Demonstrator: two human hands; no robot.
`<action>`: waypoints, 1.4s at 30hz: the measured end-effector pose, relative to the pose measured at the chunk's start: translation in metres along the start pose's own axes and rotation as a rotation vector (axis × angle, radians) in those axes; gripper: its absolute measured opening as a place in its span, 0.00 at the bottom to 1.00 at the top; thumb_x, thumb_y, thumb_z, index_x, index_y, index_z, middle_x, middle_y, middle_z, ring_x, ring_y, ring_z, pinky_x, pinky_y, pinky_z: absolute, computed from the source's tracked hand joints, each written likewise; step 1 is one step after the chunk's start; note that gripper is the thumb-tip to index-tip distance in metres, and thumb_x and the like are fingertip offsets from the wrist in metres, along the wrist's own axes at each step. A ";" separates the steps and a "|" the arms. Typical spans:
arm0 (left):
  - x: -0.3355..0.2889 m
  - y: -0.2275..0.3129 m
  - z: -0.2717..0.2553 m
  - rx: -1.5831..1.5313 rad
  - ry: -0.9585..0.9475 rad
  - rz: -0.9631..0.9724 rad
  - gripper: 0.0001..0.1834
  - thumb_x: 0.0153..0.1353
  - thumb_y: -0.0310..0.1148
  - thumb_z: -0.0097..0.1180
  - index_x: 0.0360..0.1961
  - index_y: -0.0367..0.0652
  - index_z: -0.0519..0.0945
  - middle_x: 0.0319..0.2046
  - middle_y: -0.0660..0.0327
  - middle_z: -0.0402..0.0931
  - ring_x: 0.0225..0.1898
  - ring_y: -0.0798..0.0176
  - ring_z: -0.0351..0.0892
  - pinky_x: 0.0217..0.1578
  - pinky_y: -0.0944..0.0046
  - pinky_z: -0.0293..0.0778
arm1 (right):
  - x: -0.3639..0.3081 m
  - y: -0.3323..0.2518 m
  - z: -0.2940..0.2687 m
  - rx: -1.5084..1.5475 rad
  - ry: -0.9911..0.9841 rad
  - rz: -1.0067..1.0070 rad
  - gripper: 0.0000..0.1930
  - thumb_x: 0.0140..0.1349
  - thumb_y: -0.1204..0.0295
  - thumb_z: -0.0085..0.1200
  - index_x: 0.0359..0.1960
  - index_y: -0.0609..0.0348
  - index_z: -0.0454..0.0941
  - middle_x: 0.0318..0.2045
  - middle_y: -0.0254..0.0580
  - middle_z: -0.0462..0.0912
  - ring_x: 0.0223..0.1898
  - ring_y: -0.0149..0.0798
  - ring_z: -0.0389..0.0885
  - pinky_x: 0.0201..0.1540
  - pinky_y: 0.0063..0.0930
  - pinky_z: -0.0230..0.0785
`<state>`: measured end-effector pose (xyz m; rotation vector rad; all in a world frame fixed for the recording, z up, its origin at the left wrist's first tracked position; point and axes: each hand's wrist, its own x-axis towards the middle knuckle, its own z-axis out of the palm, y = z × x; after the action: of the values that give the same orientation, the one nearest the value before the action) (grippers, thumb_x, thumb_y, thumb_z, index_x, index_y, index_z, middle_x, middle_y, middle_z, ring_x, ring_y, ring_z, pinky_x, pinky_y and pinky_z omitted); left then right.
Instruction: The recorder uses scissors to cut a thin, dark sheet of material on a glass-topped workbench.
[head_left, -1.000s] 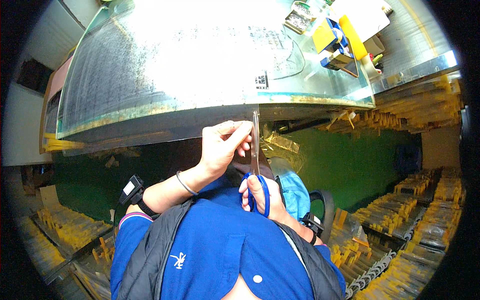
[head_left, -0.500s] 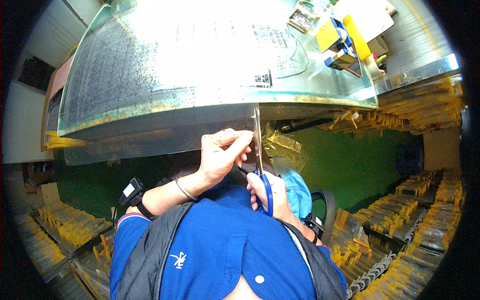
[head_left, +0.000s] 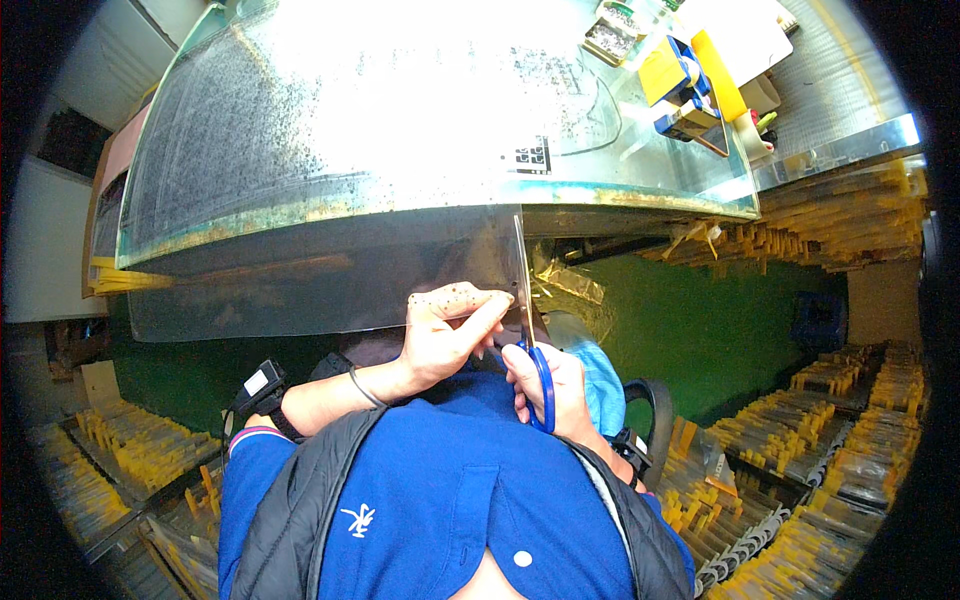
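Observation:
A large clear plastic sheet (head_left: 330, 275) hangs over the front edge of a shiny metal table (head_left: 820, 155). My left hand (head_left: 447, 335) pinches the sheet's lower edge, thumb on top. My right hand (head_left: 555, 390) grips blue-handled scissors (head_left: 528, 330), blades pointing up along the sheet's right edge toward the table rim. The two hands sit close together, just above my blue shirt and dark vest.
Yellow and blue blocks (head_left: 685, 80) and a small tray of parts (head_left: 612, 38) sit at the table's far right. A crumpled clear film scrap (head_left: 565, 285) hangs right of the scissors. Racks of yellow pieces (head_left: 800, 470) fill the floor right and left, over green flooring (head_left: 700, 330).
The scissors' blades have moved further up the sheet toward the table edge. My left hand has shifted slightly down and right along the sheet's lower edge.

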<state>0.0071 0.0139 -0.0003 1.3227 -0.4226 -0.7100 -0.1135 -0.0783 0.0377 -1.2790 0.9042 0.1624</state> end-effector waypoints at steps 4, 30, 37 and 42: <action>-0.010 -0.003 0.003 0.010 -0.043 0.002 0.04 0.54 0.27 0.57 0.27 0.37 0.81 0.18 0.65 0.73 0.16 0.77 0.70 0.14 0.77 0.64 | 0.003 0.004 0.002 0.105 0.005 -0.081 0.16 0.56 0.58 0.55 0.22 0.59 0.74 0.11 0.30 0.70 0.10 0.21 0.66 0.12 0.15 0.57; -0.020 -0.006 -0.006 0.114 -0.133 0.074 0.04 0.54 0.27 0.56 0.30 0.40 0.81 0.21 0.63 0.76 0.20 0.75 0.72 0.17 0.75 0.67 | 0.001 -0.008 -0.008 0.067 -0.041 -0.039 0.15 0.57 0.59 0.53 0.23 0.60 0.74 0.14 0.32 0.72 0.12 0.22 0.69 0.12 0.15 0.58; 0.022 0.017 -0.026 -0.218 -0.022 -0.283 0.09 0.54 0.32 0.57 0.31 0.36 0.79 0.19 0.62 0.74 0.14 0.73 0.70 0.14 0.75 0.66 | 0.015 0.017 -0.030 -0.271 -0.077 -0.062 0.16 0.56 0.58 0.54 0.22 0.59 0.73 0.14 0.30 0.71 0.14 0.22 0.68 0.17 0.17 0.61; 0.024 0.015 -0.033 -0.360 0.104 -0.301 0.12 0.53 0.37 0.58 0.28 0.37 0.79 0.16 0.63 0.73 0.13 0.73 0.69 0.13 0.76 0.63 | 0.022 0.020 -0.040 -0.257 -0.288 -0.048 0.15 0.56 0.58 0.54 0.23 0.58 0.73 0.15 0.29 0.71 0.15 0.22 0.67 0.18 0.17 0.60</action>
<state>0.0491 0.0230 0.0040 1.0833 -0.0049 -0.9153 -0.1302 -0.1146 0.0076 -1.4688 0.6177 0.4248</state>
